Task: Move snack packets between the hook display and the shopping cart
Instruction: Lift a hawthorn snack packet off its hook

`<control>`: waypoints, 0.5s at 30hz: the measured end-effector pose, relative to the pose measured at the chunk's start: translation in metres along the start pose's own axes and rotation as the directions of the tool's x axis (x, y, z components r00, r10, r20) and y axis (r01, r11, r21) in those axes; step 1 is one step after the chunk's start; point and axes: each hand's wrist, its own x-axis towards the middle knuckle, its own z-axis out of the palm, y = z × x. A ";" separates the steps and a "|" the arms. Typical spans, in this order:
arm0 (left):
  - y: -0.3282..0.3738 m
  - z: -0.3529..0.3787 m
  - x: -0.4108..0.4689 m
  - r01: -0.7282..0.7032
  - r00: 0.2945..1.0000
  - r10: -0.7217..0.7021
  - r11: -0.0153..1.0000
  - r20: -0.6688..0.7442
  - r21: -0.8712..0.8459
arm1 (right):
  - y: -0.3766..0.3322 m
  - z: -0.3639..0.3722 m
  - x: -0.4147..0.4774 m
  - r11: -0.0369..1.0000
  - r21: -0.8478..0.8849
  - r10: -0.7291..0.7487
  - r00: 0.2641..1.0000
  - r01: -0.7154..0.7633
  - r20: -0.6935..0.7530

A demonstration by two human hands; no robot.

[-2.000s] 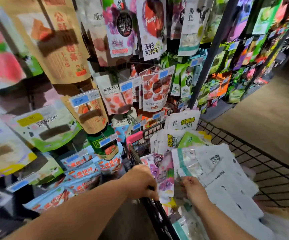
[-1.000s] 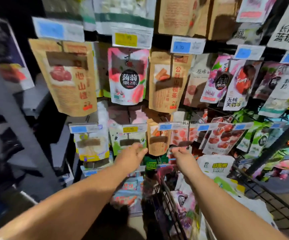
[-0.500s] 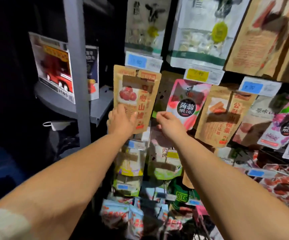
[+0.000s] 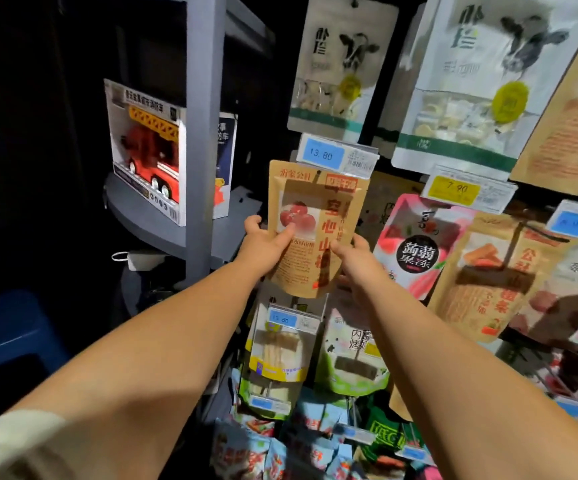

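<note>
A brown kraft snack packet (image 4: 318, 216) with a red fruit picture hangs on the hook display under a blue 13.80 price tag (image 4: 325, 155). My left hand (image 4: 263, 245) grips its lower left edge, thumb across the front. My right hand (image 4: 351, 259) holds its lower right edge, fingers behind the packet. The shopping cart is out of view.
A pink jelly pouch (image 4: 415, 247) and another brown packet (image 4: 488, 275) hang to the right. White cow-print bags (image 4: 339, 64) hang above. A grey upright post (image 4: 204, 133) and a shelf with a boxed toy fire truck (image 4: 149, 150) stand at left. More packets hang below.
Both hands rose from the cart to the display and closed on the brown packet's lower edges; the view swung up and left, leaving the cart out of sight.
</note>
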 end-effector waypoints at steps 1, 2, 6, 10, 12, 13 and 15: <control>-0.002 -0.001 0.000 0.003 1.000 -0.003 1.000 -0.013 0.000 | 0.001 0.000 -0.002 1.000 -0.005 -0.008 1.000 0.008 -0.002; -0.004 -0.002 0.000 0.003 1.000 -0.003 1.000 -0.025 -0.009 | 0.004 0.000 -0.002 0.999 -0.036 -0.010 1.000 0.010 0.006; -0.010 -0.006 -0.010 -0.026 0.999 0.029 0.989 0.014 -0.142 | 0.016 -0.002 0.000 0.995 -0.102 -0.009 0.998 0.016 0.064; -0.009 -0.006 -0.026 0.008 0.992 0.029 0.958 0.122 -0.288 | 0.020 -0.004 -0.011 0.999 0.035 -0.036 0.997 0.033 0.073; -0.005 -0.005 -0.038 0.050 0.985 0.021 0.916 0.171 -0.397 | 0.019 -0.007 -0.016 0.995 0.074 -0.079 0.995 0.074 0.058; -0.002 -0.004 -0.044 0.060 0.981 0.029 0.897 0.194 -0.439 | 0.017 -0.008 -0.020 0.992 0.086 -0.099 0.994 0.094 0.048; 0.002 -0.002 -0.056 0.071 0.977 0.044 0.857 0.209 -0.510 | 0.014 -0.011 -0.028 0.986 0.105 -0.134 0.991 0.131 0.022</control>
